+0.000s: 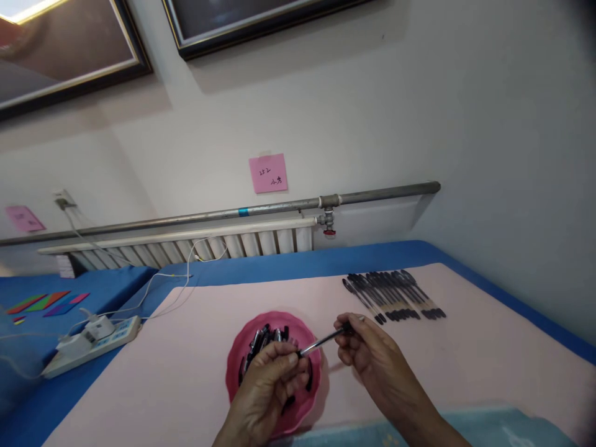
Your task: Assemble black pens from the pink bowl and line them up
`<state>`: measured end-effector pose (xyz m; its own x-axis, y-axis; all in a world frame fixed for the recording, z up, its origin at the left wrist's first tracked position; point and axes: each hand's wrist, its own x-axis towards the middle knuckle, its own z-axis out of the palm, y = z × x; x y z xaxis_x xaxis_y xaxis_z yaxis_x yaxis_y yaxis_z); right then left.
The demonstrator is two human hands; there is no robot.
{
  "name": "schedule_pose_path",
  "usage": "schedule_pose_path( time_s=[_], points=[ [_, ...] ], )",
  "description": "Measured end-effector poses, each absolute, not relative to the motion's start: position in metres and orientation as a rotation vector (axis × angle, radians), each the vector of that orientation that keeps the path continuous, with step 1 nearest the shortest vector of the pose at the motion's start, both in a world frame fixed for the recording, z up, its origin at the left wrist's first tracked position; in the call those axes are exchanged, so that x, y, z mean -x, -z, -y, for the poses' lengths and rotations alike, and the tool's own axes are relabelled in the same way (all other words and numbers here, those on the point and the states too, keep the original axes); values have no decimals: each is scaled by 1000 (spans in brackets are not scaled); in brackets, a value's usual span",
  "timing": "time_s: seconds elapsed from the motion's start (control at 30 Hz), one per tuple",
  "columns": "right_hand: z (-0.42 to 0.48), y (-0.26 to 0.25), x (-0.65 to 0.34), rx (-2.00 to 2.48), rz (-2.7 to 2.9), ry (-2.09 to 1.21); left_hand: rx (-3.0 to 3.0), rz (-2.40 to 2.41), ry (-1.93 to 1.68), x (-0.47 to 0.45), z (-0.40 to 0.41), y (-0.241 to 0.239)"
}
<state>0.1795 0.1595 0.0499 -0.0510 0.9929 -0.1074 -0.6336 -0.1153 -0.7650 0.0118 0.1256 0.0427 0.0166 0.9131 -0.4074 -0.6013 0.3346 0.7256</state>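
Between my two hands a slim pen with a clear barrel and black ends slants up to the right. My left hand is closed on its lower end, over a pink scalloped bowl. The fingers of my right hand pinch the black upper end, right of the bowl. Loose black pen parts lie in the bowl, partly hidden by my left hand. Beyond my right hand, several black-capped pens lie side by side in a row on the pink sheet.
A white power strip with plugs and cables sits at the left on the blue cover. Colored flat shapes lie farther left. A radiator and metal pipe run along the wall. Light-blue cloth covers the near edge.
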Motion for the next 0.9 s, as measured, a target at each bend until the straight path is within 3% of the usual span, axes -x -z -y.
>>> schedule_pose_path(
  time_s=[0.47, 0.9],
  points=[
    [-154, -52, -184, 837, 1040, -1326, -388, -975, -1212, -11, -125, -43],
    [-153, -64, -182, 771, 866, -1497, -438, -976, -1148, -13, -122, -42]
  ],
)
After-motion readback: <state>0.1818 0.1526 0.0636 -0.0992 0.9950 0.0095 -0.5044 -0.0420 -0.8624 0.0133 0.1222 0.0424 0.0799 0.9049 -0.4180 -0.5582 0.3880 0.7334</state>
